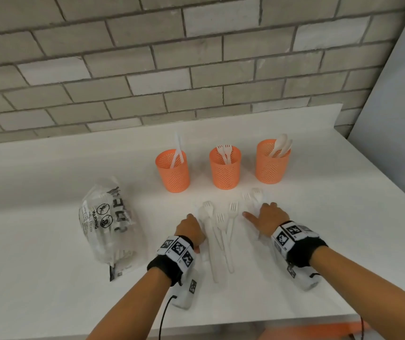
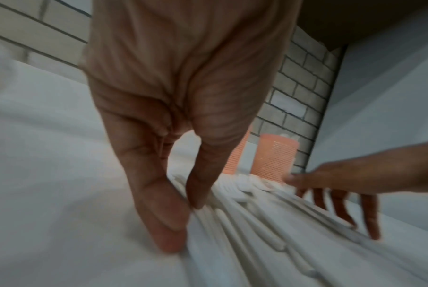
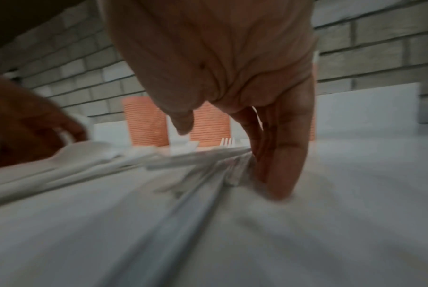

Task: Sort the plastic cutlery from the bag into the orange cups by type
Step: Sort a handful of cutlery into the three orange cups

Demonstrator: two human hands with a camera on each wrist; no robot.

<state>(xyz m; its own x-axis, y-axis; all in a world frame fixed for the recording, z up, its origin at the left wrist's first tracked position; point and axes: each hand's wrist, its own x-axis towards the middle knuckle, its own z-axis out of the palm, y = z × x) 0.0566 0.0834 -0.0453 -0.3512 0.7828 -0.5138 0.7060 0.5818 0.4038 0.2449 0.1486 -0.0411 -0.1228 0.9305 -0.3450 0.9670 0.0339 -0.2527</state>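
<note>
Between both hands, loose cutlery (image 1: pixel 221 231) lies on the white counter (image 1: pixel 49 182). Left hand (image 1: pixel 190 228) fingers (image 2: pixel 164 223) extend straight, tips touching the pile's left edge. Right hand (image 1: pixel 266 218) fingers (image 3: pixel 286 155) spread straight against its right edge. Farther back stand three cups: left cup (image 1: pixel 173 171) holds knives, middle cup (image 1: pixel 225 169) forks, right cup (image 1: pixel 272 163) spoons. Left of the pile lies the bag (image 1: pixel 109 224) containing more cutlery.

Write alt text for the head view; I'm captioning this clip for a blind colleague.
Both hands, left hand and right hand, rest fingers-down on a white counter beside loose white plastic forks. Behind stand three orange mesh cups: left cup with knives, middle cup with forks, right cup with spoons. A clear cutlery bag lies left.
</note>
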